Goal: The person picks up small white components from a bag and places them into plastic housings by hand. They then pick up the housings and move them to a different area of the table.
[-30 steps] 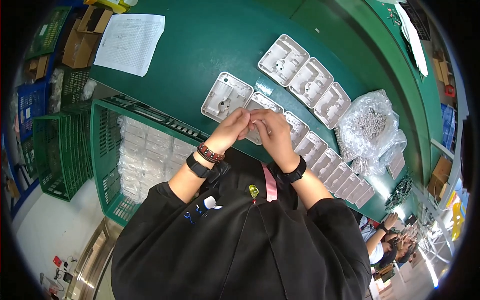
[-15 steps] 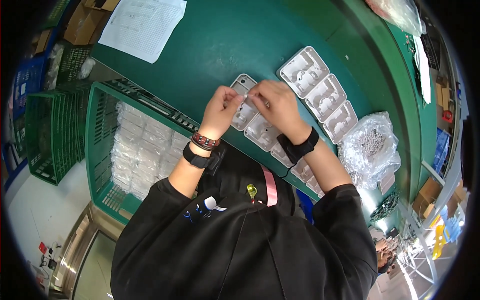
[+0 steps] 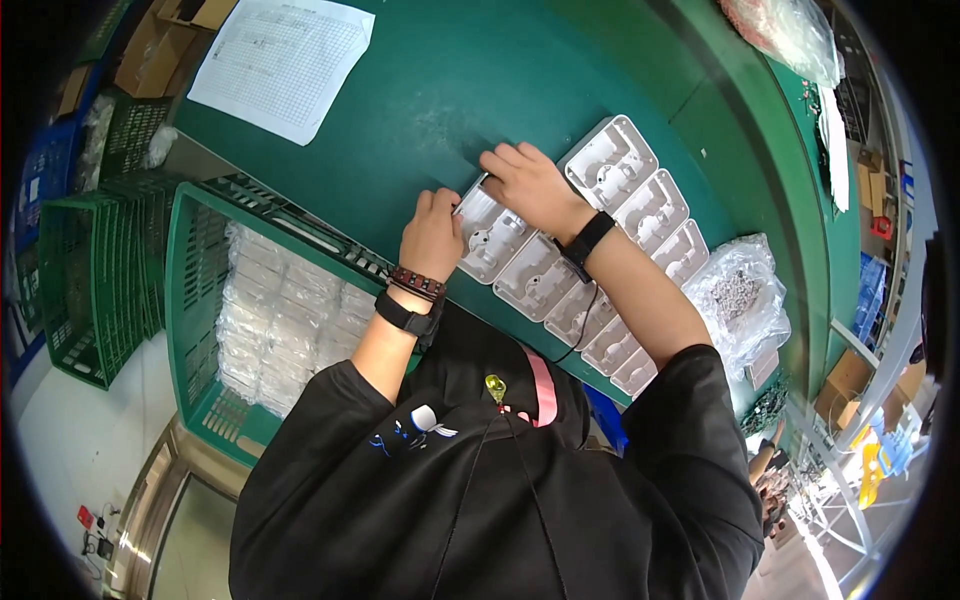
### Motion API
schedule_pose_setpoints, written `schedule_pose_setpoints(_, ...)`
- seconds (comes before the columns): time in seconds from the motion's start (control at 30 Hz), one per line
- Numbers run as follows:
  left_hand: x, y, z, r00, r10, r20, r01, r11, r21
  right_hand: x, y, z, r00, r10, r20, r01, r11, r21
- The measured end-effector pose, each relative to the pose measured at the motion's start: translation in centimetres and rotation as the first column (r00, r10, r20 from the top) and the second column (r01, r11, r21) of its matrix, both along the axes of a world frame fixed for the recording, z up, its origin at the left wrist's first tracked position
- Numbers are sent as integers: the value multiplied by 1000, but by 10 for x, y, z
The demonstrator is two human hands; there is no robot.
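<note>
A white plastic housing (image 3: pixel 490 238), open side up with moulded ribs inside, lies at the far end of a slanting row on the green table. Its left edge is under the curled fingers of my left hand (image 3: pixel 431 238). My right hand (image 3: pixel 537 190) bends its fingers over the far edge and covers part of the inside. Both hands are closed on this housing; their fingertips are partly hidden. Right behind it in the row comes another white housing (image 3: pixel 537 277), followed by several alike toward my body. To the right stands a second row of white housings (image 3: pixel 612 162).
A clear bag of small parts (image 3: pixel 738 297) sits past the second row. At the far left of the table lies a gridded paper sheet (image 3: pixel 283 70). Left of the table, a green crate (image 3: pixel 205 395) holds plastic-wrapped packs (image 3: pixel 285 320). More green crates (image 3: pixel 85 290) are stacked beyond it.
My hands, earlier pinched close together over the housing at a small pale piece, have moved apart to its left and far edges. The small piece no longer shows.
</note>
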State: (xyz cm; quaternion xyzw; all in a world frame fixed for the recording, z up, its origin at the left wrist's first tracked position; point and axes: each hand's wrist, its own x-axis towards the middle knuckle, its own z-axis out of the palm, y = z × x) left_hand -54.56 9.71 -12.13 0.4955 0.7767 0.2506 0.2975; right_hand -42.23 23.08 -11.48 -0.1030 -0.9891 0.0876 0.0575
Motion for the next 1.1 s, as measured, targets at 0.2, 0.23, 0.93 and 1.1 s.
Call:
schedule_pose_setpoints(0.2, 0, 2, -1, 1000, -20, -9, 20, 1000, -13, 23, -6, 9, 992, -113, -55, 103, 983, -154)
schedule_pose_setpoints(0.23, -1, 2, -1, 1000, -28, -14, 28, 999, -17, 25, -7, 13, 987, -150, -65, 131, 963, -237)
schedule_pose_setpoints(0.93, 94, 35, 68, 3, 222, 975, 222, 950, -217, 117, -93, 78, 606, -729, -318, 535, 670, -514)
schedule_pose_setpoints(1.1, 138, 40, 72, 222, 127, 967, 338, 920, -198, 161, -96, 77, 619, -721, -311, 624, 692, -363)
